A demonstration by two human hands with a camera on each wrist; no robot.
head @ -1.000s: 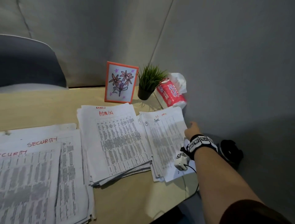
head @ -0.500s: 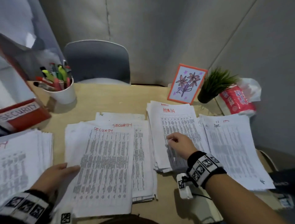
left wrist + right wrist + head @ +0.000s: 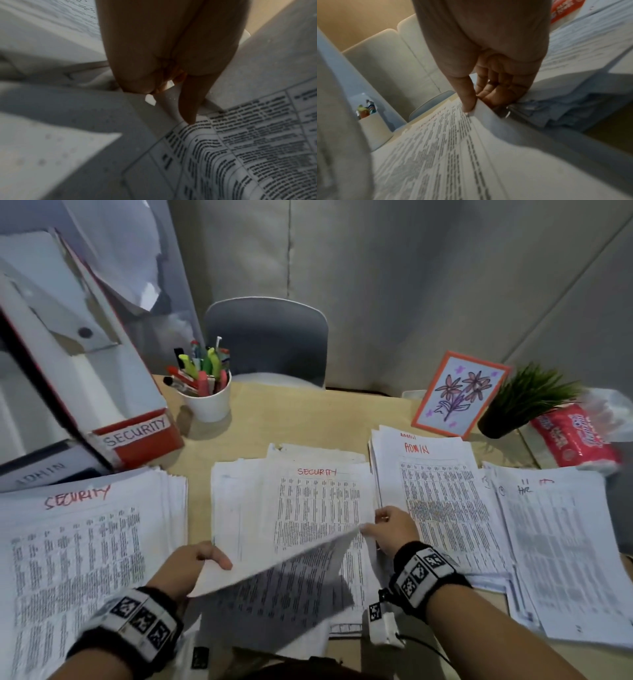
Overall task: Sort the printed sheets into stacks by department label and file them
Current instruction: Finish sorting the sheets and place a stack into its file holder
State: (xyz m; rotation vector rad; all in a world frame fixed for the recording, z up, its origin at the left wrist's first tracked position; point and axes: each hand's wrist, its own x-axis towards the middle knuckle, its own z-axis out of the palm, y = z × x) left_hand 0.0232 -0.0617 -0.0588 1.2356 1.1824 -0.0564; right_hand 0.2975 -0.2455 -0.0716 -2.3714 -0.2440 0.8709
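Desk point(image 3: 301, 419): sheet point(image 3: 274, 563) now apparently lifted.

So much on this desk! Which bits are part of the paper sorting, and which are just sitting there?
Part of the job:
lifted sheet, held by left hand and right hand
SECURITY stacks
ADMIN stack
HR stack
SECURITY file box

Just lying about:
pen cup
flower card
plant
tissue pack
chair
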